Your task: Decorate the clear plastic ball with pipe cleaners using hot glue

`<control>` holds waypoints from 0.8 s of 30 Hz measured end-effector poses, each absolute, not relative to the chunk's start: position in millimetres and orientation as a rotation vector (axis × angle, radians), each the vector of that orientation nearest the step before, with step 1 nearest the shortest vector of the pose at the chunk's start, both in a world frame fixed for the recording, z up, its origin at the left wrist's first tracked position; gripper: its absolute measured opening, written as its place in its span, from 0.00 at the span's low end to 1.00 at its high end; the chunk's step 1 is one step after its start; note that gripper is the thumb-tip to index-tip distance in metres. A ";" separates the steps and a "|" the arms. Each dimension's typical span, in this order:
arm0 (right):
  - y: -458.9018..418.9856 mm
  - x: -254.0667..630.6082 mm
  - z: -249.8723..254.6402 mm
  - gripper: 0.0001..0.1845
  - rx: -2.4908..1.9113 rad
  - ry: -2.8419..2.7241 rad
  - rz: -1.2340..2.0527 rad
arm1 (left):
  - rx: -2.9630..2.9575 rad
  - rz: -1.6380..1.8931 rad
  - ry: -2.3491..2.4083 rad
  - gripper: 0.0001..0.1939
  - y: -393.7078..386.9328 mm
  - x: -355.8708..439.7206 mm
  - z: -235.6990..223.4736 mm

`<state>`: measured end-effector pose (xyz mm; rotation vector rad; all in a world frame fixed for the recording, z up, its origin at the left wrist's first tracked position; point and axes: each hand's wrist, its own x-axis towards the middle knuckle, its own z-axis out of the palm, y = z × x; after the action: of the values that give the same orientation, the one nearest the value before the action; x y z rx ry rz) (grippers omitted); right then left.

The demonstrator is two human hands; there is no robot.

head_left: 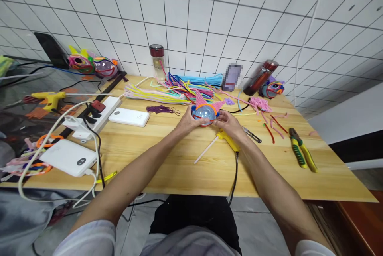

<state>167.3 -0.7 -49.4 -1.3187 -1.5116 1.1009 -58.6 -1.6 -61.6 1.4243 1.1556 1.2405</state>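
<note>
Between my hands, over the middle of the wooden table, is a clear plastic ball (204, 113) dressed with pipe cleaners: an orange band, two pink pointed ears, blue side knobs and a red strip low on its front. My left hand (190, 122) is closed round the ball's left side, thumb across the lower front. At the ball's right edge, my right hand (226, 122) has its fingers pinched by the end of the red strip. Just below my right hand lies a yellow glue gun (228, 141) with a white glue stick (206, 150) in it. A craft knife (251, 134) rests beside my right wrist.
Bundles of colored pipe cleaners (161, 94) lie along the back, near a glass bottle (157, 64), a phone (231, 77) and a dark red flask (262, 77). Pliers (301, 150) lie right. Power banks (129, 117), a power strip (103, 114) and looping cables crowd the left.
</note>
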 end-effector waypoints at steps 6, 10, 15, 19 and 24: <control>-0.5 164.9 -48.0 0.32 -1.292 -1.438 1.146 | 1.263 1.237 0.916 0.34 -3.5 -69.1 -51.4; -4.7 159.0 -38.3 0.29 -1.247 -1.425 1.174 | 1.182 1.245 0.917 0.35 -2.6 -66.8 -52.8; -25.7 177.6 -3.2 0.26 -1.227 -1.489 1.165 | 1.215 1.238 0.847 0.33 -12.3 -53.9 -44.5; -59.8 212.0 10.4 0.26 -1.271 -1.582 1.138 | 1.305 1.093 0.757 0.37 -32.4 -39.9 -33.6; -99.4 236.1 -16.5 0.30 -1.270 -1.500 1.170 | 1.310 0.904 0.650 0.40 -48.6 -28.3 -35.2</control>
<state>236.1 -99.4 -16.5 -1.2696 -1.5004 1.1701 -28.3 -48.6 -35.2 1.3101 0.6500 0.9040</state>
